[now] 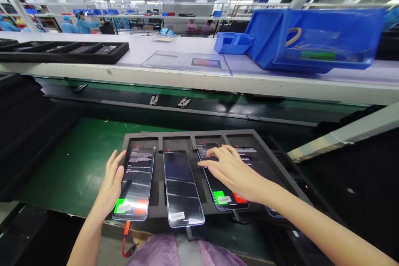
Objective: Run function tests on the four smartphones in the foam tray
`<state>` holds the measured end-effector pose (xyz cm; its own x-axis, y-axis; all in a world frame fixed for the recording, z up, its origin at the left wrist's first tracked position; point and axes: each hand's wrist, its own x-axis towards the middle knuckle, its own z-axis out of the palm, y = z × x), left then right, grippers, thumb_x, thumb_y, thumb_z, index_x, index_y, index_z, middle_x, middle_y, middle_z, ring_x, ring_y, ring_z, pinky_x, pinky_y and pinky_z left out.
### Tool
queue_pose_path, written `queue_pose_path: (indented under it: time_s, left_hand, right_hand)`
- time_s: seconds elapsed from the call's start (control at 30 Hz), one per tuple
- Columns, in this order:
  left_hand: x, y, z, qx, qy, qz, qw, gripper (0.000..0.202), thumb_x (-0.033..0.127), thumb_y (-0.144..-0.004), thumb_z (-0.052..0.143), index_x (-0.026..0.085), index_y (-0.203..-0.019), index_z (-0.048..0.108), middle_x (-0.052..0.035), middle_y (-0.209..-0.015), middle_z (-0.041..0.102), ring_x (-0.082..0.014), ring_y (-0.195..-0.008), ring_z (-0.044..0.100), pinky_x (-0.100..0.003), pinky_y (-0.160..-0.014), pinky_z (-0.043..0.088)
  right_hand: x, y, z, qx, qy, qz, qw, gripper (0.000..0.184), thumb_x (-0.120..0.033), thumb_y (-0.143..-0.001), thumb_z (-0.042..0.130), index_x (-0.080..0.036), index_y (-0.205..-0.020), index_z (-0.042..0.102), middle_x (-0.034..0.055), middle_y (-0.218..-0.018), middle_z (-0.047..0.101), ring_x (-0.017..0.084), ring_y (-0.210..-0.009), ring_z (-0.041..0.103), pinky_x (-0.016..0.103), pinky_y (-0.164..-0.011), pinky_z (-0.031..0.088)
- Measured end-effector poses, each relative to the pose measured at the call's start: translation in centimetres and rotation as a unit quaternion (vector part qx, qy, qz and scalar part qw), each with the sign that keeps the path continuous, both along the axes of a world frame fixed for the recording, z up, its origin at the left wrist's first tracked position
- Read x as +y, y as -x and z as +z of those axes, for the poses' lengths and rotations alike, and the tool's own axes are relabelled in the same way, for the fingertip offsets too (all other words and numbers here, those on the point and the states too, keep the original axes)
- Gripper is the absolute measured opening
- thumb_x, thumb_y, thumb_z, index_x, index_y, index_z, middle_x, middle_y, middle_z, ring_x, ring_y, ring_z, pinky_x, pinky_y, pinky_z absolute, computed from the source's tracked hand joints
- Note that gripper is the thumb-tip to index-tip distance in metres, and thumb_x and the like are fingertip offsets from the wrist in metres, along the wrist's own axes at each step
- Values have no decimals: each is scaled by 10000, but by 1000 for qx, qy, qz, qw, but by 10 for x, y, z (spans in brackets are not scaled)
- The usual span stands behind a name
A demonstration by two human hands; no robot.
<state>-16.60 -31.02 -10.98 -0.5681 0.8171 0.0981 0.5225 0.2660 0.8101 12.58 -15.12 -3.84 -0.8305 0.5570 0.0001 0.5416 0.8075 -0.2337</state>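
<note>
A black foam tray [190, 137] in front of me holds several phones side by side in slots. My left hand [111, 185] rests flat against the left edge of the leftmost phone [137, 183], whose screen shows text with green and red buttons. The second phone [182, 187] has a dark screen. My right hand [232, 170] lies over the third phone [222, 195], fingertips touching its upper screen; that screen also shows green and red buttons. A fourth phone [249, 151] is mostly hidden under my right forearm.
The tray sits on a green mat [75, 166]. A red cable [126, 237] hangs from the leftmost phone. A conveyor shelf behind carries a long black tray [62, 52], a clear sheet [187, 62] and blue bins [311, 37]. Workers in blue stand far back.
</note>
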Motion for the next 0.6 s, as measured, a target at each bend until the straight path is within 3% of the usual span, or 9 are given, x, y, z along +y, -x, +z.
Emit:
queue_pose_path:
  time_s: [0.07,0.17,0.37,0.5,0.6]
  left_hand:
    - [0,3,-4,0,-13,12,1000,477,510,-894,259,289,-1284,421,-40,-1451,279,-228,-1365,196,-445,-1092,256]
    - [1,7,-8,-8,-21,22,999,481,517,-888,264,298,-1291,411,-50,-1432,316,-244,-1359,213,-474,-1101,217]
    - [5,7,-5,-36,-4,35,999,519,549,-869,284,273,-1293,402,-45,-1434,325,-279,-1348,236,-500,-1106,173]
    - [5,3,3,-42,12,49,998,511,577,-859,285,313,-1282,399,-17,-1428,341,-270,-1345,246,-500,-1105,167]
    - [5,-1,9,-68,34,58,995,519,612,-842,284,358,-1284,382,19,-1442,323,-284,-1309,320,-504,-1080,249]
  right_hand:
    - [2,-8,3,4,-27,-11,1000,465,-346,-928,201,-291,-1037,650,72,-1025,546,215,-1020,466,476,-975,291]
    - [14,-29,8,13,-54,-94,994,486,-347,-919,195,-271,-999,668,70,-974,547,211,-982,481,477,-978,288]
    - [43,-72,5,11,-42,-221,974,494,-339,-901,198,-293,-938,688,53,-933,543,207,-943,493,487,-986,290]
    - [51,-87,-5,6,-17,-264,964,481,-327,-887,222,-286,-885,702,49,-948,542,211,-974,483,487,-999,281]
    - [52,-90,-12,6,0,-257,966,468,-321,-887,231,-293,-905,697,44,-967,534,204,-985,476,474,-999,286]
